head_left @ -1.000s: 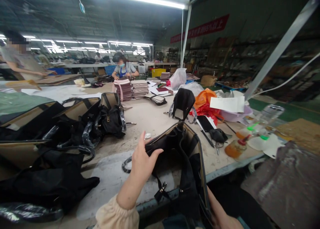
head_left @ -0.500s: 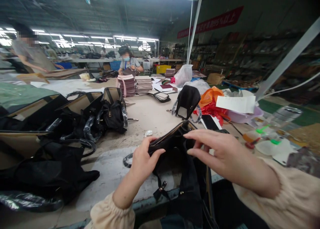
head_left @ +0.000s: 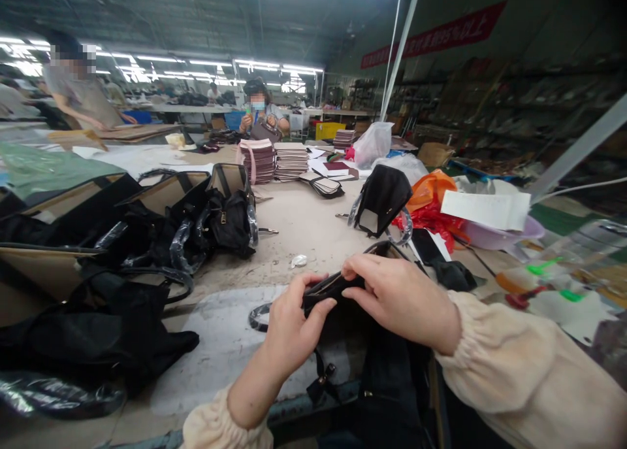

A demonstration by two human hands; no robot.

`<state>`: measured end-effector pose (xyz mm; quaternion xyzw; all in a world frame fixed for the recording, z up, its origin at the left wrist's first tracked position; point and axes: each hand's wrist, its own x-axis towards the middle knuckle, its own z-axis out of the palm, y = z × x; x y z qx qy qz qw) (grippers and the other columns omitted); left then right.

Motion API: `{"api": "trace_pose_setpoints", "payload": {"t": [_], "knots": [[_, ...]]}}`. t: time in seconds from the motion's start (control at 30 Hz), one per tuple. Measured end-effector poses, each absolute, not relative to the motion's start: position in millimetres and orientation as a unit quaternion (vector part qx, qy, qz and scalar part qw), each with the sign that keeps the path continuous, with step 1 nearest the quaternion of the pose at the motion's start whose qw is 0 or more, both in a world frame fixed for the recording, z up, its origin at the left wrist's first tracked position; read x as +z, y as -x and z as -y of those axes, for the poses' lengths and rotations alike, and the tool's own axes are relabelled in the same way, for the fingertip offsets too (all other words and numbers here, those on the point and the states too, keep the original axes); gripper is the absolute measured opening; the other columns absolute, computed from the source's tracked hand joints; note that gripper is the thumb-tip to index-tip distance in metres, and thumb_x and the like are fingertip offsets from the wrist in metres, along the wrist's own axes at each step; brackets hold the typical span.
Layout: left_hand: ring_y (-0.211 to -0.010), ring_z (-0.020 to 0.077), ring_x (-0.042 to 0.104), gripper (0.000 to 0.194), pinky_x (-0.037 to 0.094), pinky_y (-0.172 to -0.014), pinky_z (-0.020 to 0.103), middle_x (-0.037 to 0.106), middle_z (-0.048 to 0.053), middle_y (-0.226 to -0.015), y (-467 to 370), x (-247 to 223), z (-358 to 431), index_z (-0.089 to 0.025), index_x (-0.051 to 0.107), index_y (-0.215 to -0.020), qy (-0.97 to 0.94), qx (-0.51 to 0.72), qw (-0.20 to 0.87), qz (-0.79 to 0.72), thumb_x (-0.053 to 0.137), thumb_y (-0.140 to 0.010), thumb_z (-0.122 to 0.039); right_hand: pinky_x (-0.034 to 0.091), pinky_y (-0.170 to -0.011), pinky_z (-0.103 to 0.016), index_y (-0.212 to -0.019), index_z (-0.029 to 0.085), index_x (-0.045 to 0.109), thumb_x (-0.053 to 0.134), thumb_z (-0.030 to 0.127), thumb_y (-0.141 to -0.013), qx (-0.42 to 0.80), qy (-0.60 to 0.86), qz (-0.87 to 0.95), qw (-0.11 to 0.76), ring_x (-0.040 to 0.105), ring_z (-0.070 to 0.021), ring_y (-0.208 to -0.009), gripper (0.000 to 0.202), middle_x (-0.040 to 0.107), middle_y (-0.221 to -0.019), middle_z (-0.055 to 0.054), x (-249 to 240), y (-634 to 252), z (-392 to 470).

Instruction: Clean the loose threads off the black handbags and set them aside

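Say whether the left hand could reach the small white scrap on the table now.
Probably yes: the white scrap lies just beyond the left hand with nothing between, though that hand grips the black bag.

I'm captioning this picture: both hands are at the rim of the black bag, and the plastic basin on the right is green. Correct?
Not the colour: the head view shows that the plastic basin on the right is pale purple. The left hand and right hand are at the rim of the black bag.

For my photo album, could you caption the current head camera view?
Two hands pinch the rim of a black bag at a cluttered worktable.
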<state>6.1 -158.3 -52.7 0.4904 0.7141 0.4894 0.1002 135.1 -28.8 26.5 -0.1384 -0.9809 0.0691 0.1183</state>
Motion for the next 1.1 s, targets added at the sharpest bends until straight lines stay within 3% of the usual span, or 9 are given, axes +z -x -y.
{"api": "trace_pose_setpoints", "payload": {"t": [0.2,0.3,0.63,1.1], "knots": [[-0.098,0.0191,0.061,0.028,0.048,-0.083,0.031,0.065,0.005,-0.109,-4,-57,158,-0.021,0.054,-0.111,-0.495,0.500,0.091,-0.705,0.055,-0.084,-0.029,0.038,-0.068,-0.024,-0.092,0.020,0.060,0.055,0.025,-0.086,0.074,0.110,0.988,0.081,0.059,-0.0138,-0.077,0.009,0.064,-0.084,0.000,22,-131,28],[-0.100,0.0200,0.062,0.028,0.048,-0.086,0.032,0.066,0.007,-0.110,-3,-57,156,-0.020,0.057,-0.111,-0.505,0.496,0.089,-0.701,0.054,-0.085,-0.029,0.038,-0.067,-0.023,-0.081,0.020,0.063,0.051,0.027,-0.089,0.080,0.113,0.987,0.076,0.058,-0.0122,-0.074,0.016,0.064,-0.079,0.000,22,-130,26],[-0.101,0.0199,0.062,0.028,0.047,-0.094,0.036,0.068,0.006,-0.109,-3,-60,154,-0.020,0.062,-0.111,-0.510,0.506,0.074,-0.692,0.052,-0.087,-0.029,0.034,-0.061,-0.025,-0.080,0.019,0.055,0.044,0.028,-0.093,0.023,0.155,0.985,0.076,0.058,-0.0134,-0.070,0.019,0.062,-0.074,0.000,17,-128,32],[-0.096,0.0189,0.065,0.024,0.052,-0.087,0.031,0.071,0.005,-0.102,-5,-60,149,-0.020,0.067,-0.104,-0.481,0.538,0.082,-0.688,0.053,-0.085,-0.028,0.030,-0.056,-0.027,-0.076,0.020,0.052,0.043,0.032,-0.093,-0.023,0.199,0.975,0.101,0.059,-0.0147,-0.066,0.023,0.063,-0.071,0.000,14,-122,34]]}}
